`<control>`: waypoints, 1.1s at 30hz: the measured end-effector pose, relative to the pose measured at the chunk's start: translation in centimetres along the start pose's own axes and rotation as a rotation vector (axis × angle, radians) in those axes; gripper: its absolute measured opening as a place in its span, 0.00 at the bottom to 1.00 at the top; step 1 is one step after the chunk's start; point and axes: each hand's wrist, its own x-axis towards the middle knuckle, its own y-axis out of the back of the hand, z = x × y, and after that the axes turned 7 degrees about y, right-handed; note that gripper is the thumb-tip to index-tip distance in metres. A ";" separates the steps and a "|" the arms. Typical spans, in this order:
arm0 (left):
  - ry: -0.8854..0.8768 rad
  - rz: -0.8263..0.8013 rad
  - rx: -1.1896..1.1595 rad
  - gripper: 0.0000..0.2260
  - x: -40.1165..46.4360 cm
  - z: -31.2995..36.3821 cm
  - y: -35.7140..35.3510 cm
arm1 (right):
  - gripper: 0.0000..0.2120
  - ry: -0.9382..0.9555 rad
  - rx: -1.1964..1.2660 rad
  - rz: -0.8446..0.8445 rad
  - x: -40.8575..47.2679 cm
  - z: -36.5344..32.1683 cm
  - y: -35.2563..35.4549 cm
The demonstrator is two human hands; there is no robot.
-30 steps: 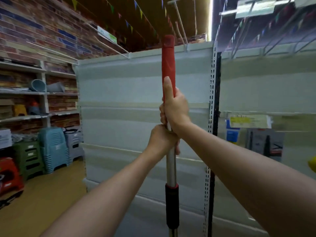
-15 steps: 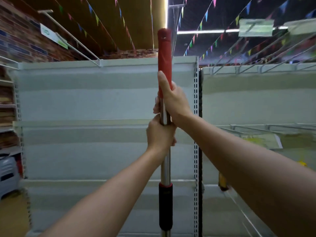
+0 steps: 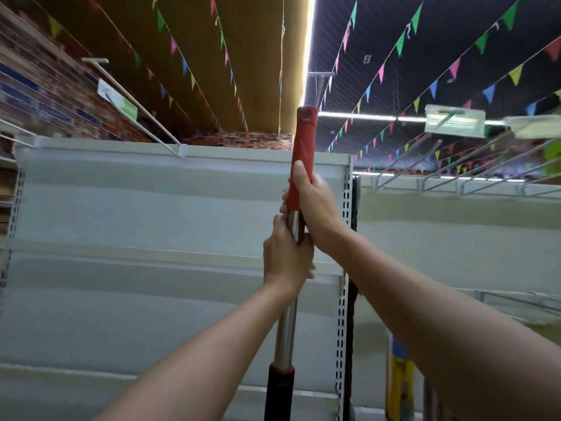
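I hold a long pole (image 3: 284, 335) upright in front of me, nearly vertical. It has a red grip at the top, a shiny metal shaft and a black and red collar lower down. My right hand (image 3: 314, 208) grips the lower end of the red grip, thumb lying up along it. Just below, my left hand (image 3: 287, 256) is wrapped around the metal shaft. The two hands touch each other. The pole's lower end runs out of view at the bottom.
White empty shop shelving (image 3: 151, 226) stands straight ahead, with a perforated upright (image 3: 343, 299) beside the pole. Wire hooks (image 3: 455, 174) stick out at the right. Strings of coloured pennants (image 3: 394, 86) hang under the ceiling. A yellow and blue package (image 3: 400, 381) stands low on the right.
The view has tilted upward and swung right; the stools and shelves at the left have left the frame. Both hands keep their hold on the pole, which stays upright.
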 end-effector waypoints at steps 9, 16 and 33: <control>-0.126 0.039 0.024 0.07 2.2 1.7 -1.2 | 0.12 0.050 0.065 0.105 2.5 -1.6 -0.2; -0.162 0.045 0.004 0.06 1.2 0.9 -2.2 | 0.16 0.102 -0.032 0.166 2.6 -1.2 -0.1; -0.121 0.026 0.009 0.05 0.7 1.3 -3.2 | 0.14 0.102 -0.078 0.149 3.6 -1.8 0.8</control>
